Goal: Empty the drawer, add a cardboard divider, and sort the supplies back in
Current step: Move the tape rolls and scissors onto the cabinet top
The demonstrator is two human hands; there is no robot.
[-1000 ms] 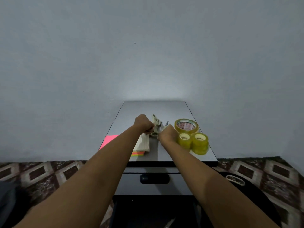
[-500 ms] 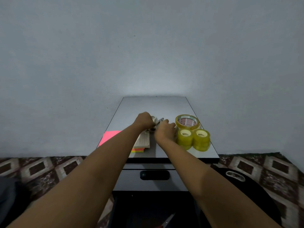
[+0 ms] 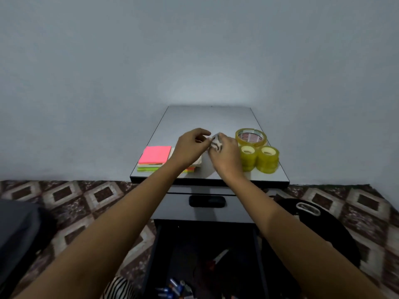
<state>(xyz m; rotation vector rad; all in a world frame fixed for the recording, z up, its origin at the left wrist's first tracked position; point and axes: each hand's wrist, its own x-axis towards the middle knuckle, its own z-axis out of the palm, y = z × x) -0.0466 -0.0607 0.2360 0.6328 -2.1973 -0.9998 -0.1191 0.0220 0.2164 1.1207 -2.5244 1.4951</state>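
On the grey cabinet top (image 3: 207, 117), my left hand (image 3: 190, 147) and my right hand (image 3: 226, 158) meet around a small pale and metal tool (image 3: 216, 143). Both pinch it; I cannot tell what kind of tool it is. A pink-topped stack of sticky notes (image 3: 154, 155) lies at the left front, with a white pad (image 3: 198, 163) partly under my left wrist. One large tape roll (image 3: 251, 137) and two stacks of small yellow tape rolls (image 3: 267, 158) stand at the right. The open drawer (image 3: 205, 244) below is dark and holds red-handled scissors (image 3: 218, 257) and several batteries (image 3: 174, 285).
A shut drawer with a black handle (image 3: 207, 201) sits under the cabinet top. On the patterned floor, a black bag (image 3: 323, 229) lies to the right and a dark grey object (image 3: 17, 229) to the left. Striped cloth (image 3: 121, 288) shows at the bottom edge.
My hands have drawn together over the small tool, which was spread out on the top a second ago. The view has tipped down, so more of the open drawer shows.
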